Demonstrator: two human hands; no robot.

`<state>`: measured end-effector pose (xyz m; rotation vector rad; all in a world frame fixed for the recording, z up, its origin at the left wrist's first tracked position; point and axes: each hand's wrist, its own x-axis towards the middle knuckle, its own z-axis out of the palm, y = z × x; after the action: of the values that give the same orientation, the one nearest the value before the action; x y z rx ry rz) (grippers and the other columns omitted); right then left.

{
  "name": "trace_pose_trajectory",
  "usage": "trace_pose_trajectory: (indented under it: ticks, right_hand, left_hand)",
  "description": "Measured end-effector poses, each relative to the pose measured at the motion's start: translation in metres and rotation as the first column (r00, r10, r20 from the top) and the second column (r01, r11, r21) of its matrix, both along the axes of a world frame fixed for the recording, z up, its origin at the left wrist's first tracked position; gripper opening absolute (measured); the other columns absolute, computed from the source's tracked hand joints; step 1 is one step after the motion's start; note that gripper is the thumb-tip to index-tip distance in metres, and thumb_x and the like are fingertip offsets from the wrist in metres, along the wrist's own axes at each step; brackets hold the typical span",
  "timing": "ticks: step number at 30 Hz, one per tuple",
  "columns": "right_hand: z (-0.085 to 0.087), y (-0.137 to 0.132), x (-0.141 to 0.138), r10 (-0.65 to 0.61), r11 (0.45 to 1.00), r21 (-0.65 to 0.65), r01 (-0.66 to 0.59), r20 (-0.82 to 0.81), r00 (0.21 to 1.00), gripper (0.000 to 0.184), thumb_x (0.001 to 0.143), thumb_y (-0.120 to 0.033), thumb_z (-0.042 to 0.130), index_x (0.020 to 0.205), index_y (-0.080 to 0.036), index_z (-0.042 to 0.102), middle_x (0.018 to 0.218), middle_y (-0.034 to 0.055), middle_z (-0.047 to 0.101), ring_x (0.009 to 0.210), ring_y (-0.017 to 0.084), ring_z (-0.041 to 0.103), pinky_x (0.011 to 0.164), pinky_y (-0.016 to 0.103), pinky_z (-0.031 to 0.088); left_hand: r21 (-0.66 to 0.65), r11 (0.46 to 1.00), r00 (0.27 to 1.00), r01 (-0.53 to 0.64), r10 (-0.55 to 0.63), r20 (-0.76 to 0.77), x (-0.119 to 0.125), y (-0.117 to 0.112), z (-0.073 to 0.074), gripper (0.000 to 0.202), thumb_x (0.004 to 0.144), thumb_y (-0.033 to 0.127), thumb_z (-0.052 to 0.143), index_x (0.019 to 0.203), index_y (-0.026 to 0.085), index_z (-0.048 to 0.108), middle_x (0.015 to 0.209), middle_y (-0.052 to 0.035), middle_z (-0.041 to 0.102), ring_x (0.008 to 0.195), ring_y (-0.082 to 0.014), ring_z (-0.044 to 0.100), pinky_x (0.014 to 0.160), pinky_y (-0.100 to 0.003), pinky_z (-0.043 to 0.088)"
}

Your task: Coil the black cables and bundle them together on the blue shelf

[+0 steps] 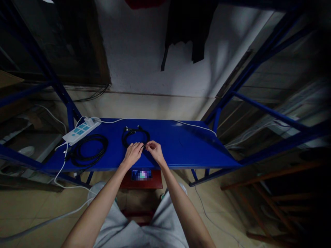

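On the blue shelf lies a small coil of black cable [125,137], its plug ends resting at the far side of the loop. My left hand [133,153] is over the near part of this coil, fingers curved down and closed against the cable. Beside it, my right hand [154,151] makes a pinch with thumb and forefinger at the coil's near right edge, close to the left fingertips. Whatever small thing is in that pinch is too dark and small to make out. A larger coil of black cable [104,147] rests further left.
A white power strip [82,131] with blue sockets sits at the left of the blue shelf [181,146]. White cords trail along the back and down the left. Below the front edge, a phone [134,174] lies on a red stool [158,181]. Blue posts frame both sides.
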<state>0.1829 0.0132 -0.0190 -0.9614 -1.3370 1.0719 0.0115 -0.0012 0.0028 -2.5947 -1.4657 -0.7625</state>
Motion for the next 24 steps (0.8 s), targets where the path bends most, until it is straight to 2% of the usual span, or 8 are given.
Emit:
trace_pose_trajectory:
  ticks: [6,10,14,16,21,24]
  right_hand:
    - [0.0081,-0.0036,-0.0011,0.018,1.0,-0.002,-0.018,0.048,0.999,0.019,0.079,-0.038,0.065,0.086,-0.02,0.063,0.081,0.0025,0.067,0.072,0.017,0.063,0.07,0.029,0.052]
    - [0.0104,-0.0041,-0.0001,0.031,0.999,0.01,-0.032,0.081,0.996,0.025,0.082,-0.044,0.066,0.089,-0.02,0.067,0.086,0.0052,0.069,0.076,0.019,0.063,0.068,0.029,0.051]
    - [0.0101,-0.0026,0.001,0.027,1.0,-0.01,-0.026,0.094,0.995,0.027,0.082,-0.047,0.066,0.083,-0.02,0.068,0.081,0.0046,0.068,0.072,0.018,0.059,0.065,0.029,0.048]
    - [0.0104,-0.0027,0.0005,0.032,0.999,-0.002,-0.032,0.108,0.994,0.027,0.082,-0.047,0.067,0.082,-0.02,0.067,0.08,0.0038,0.067,0.072,0.018,0.059,0.067,0.029,0.048]
    - [0.0092,-0.0037,-0.0029,0.024,0.998,0.058,-0.033,0.154,0.988,0.031,0.075,-0.043,0.076,0.095,-0.021,0.065,0.081,0.0016,0.065,0.075,0.018,0.059,0.071,0.028,0.047]
    - [0.0048,-0.0025,-0.0042,0.001,0.999,0.053,-0.008,0.127,0.992,0.025,0.078,-0.041,0.072,0.092,-0.021,0.065,0.082,0.0028,0.066,0.077,0.018,0.061,0.071,0.029,0.048]
  left_hand:
    - [-0.008,1.0,1.0,-0.003,0.003,0.004,-0.0001,0.0,0.0,0.021,0.102,0.024,0.04,0.105,0.021,0.06,0.099,-0.0069,0.07,0.095,-0.0215,0.063,0.086,-0.035,0.043]
    - [-0.013,0.999,0.999,-0.039,0.039,0.028,-0.0014,0.0014,-0.0003,0.02,0.102,0.023,0.041,0.105,0.021,0.06,0.1,-0.0069,0.07,0.097,-0.0215,0.064,0.085,-0.035,0.043]
    - [-0.035,0.999,1.0,-0.021,0.021,0.019,-0.002,0.0024,-0.0008,0.018,0.101,0.022,0.043,0.104,0.022,0.061,0.098,-0.0065,0.07,0.095,-0.0209,0.063,0.085,-0.035,0.044]
    - [-0.044,0.999,1.0,-0.009,0.009,0.007,-0.0022,0.0029,-0.0014,0.017,0.1,0.022,0.045,0.105,0.022,0.061,0.098,-0.0065,0.07,0.095,-0.0212,0.063,0.086,-0.035,0.044]
    - [-0.055,0.998,1.0,-0.018,0.018,0.003,-0.0036,0.0037,-0.0042,0.013,0.098,0.022,0.049,0.102,0.02,0.062,0.098,-0.0069,0.07,0.096,-0.0222,0.063,0.086,-0.036,0.044]
    - [-0.041,0.999,1.0,-0.007,0.008,0.012,-0.0039,0.0034,-0.0051,0.018,0.101,0.026,0.046,0.1,0.02,0.063,0.097,-0.0067,0.07,0.095,-0.022,0.063,0.086,-0.036,0.044]
